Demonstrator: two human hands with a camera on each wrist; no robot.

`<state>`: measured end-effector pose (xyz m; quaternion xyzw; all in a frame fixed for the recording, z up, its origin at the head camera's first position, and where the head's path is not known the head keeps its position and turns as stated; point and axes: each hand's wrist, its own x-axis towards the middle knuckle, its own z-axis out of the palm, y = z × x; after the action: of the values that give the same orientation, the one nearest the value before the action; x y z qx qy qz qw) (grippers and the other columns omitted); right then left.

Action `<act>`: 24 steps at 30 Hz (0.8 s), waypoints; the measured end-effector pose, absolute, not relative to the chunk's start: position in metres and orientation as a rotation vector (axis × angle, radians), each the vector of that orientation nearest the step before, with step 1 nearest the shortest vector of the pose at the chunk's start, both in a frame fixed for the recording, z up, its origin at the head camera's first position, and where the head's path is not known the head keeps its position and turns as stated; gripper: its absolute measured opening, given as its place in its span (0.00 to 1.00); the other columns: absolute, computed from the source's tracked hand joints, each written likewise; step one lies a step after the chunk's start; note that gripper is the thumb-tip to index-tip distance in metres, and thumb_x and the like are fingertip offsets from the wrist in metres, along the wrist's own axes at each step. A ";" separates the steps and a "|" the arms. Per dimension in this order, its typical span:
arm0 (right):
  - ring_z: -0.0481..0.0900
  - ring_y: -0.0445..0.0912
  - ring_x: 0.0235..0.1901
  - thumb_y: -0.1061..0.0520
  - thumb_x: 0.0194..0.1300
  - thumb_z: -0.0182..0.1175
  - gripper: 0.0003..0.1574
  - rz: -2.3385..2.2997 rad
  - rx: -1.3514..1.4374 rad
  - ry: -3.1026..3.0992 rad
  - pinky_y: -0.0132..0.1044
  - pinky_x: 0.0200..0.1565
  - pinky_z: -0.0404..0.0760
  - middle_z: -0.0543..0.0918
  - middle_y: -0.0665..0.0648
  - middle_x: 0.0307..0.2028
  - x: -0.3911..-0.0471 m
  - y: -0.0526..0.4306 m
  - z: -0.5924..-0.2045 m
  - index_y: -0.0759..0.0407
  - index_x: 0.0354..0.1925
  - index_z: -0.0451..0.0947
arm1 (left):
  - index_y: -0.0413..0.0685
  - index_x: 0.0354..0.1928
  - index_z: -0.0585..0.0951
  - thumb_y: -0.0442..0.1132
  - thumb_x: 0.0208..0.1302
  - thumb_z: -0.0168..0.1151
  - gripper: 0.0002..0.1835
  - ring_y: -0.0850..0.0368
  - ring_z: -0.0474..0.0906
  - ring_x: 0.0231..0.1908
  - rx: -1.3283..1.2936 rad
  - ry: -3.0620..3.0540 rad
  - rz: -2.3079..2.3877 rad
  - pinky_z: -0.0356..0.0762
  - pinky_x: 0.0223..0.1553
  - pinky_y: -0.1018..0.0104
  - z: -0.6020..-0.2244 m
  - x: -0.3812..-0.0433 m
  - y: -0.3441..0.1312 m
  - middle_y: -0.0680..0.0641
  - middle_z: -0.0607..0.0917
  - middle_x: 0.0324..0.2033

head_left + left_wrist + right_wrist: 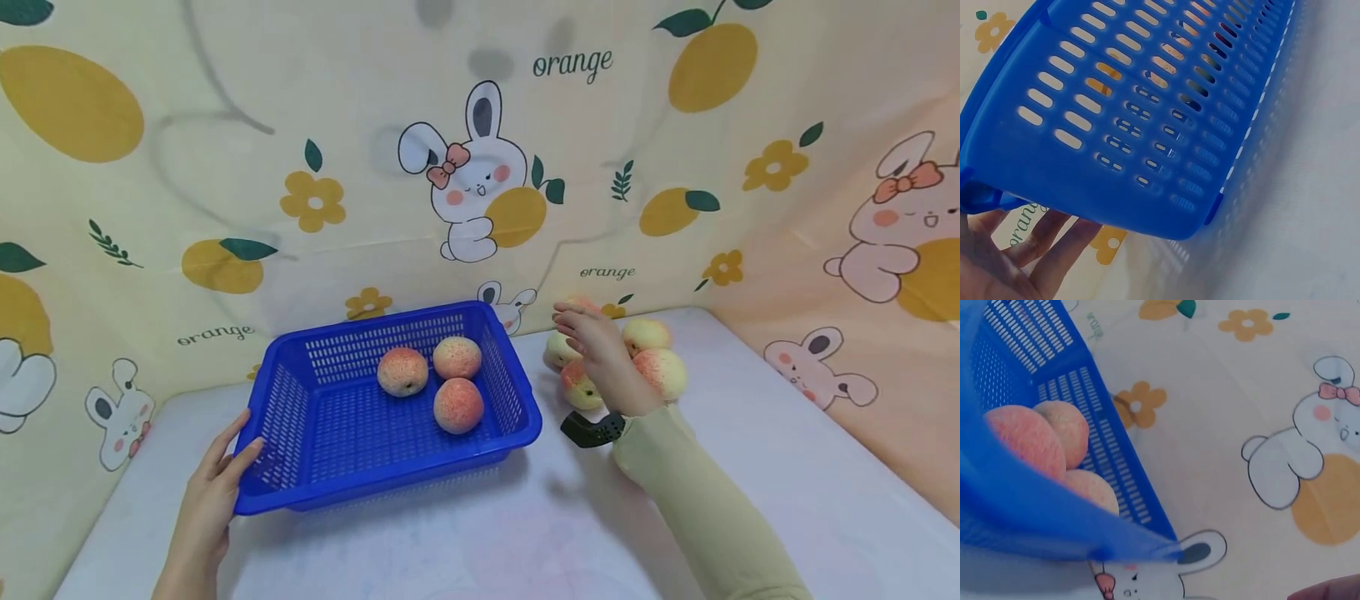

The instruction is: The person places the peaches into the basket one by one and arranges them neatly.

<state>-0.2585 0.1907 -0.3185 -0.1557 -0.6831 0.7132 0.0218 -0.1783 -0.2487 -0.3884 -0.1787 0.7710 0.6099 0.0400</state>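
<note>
A blue plastic basket (390, 471) with slotted walls stands at the centre-left of the head view, a shadow below its front edge. Three red-and-yellow peaches (459, 406) lie inside, towards its right end. My left hand (206, 492) grips the left rim, thumb on the near side; the left wrist view shows its fingers (1063, 253) under the rim. Over several more peaches (661, 373) right of the basket, my right hand (603, 354) reaches with fingers extended to the left, partly covering them. Only a fingertip (1329, 589) of it enters the right wrist view.
A white-covered table (750, 467) carries everything. Behind it and along the sides hangs a cream cloth (360, 100) printed with rabbits and oranges. A black wrist device (592, 429) sits at the right sleeve's cuff.
</note>
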 end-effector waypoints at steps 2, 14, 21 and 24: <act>0.66 0.51 0.62 0.59 0.69 0.52 0.23 2.191 -0.522 -2.091 0.47 0.68 0.57 0.76 0.51 0.50 -0.255 0.196 -0.321 0.62 0.61 0.71 | 0.75 0.74 0.48 0.62 0.68 0.48 0.36 0.37 0.60 0.65 -0.547 2.354 1.873 0.76 0.31 0.79 -0.388 -0.178 -0.249 0.34 0.50 0.73; 0.36 0.51 0.75 0.61 0.68 0.48 0.33 2.200 -0.551 -2.059 0.52 0.73 0.35 0.49 0.55 0.75 -0.241 0.221 -0.338 0.65 0.70 0.58 | 0.74 0.74 0.50 0.61 0.68 0.50 0.36 0.47 0.70 0.57 -0.553 2.366 1.883 0.80 0.33 0.75 -0.391 -0.178 -0.252 0.33 0.53 0.72; 0.30 0.50 0.75 0.57 0.71 0.47 0.35 2.243 -0.522 -2.112 0.57 0.71 0.29 0.48 0.54 0.75 -0.235 0.230 -0.346 0.65 0.71 0.54 | 0.73 0.74 0.49 0.60 0.68 0.49 0.36 0.39 0.65 0.62 -0.543 2.356 1.900 0.83 0.41 0.67 -0.392 -0.178 -0.251 0.33 0.52 0.72; 0.31 0.50 0.75 0.57 0.70 0.49 0.35 2.252 -0.577 -2.113 0.58 0.71 0.32 0.47 0.53 0.76 -0.234 0.231 -0.347 0.62 0.71 0.56 | 0.73 0.74 0.49 0.60 0.68 0.49 0.36 0.34 0.58 0.67 -0.537 2.354 1.904 0.82 0.43 0.63 -0.392 -0.178 -0.250 0.32 0.50 0.73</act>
<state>-0.2343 0.2310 -0.3473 -0.1838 -0.6726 0.7168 0.0001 -0.1783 -0.2498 -0.3918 -0.1745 0.7652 0.6188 0.0335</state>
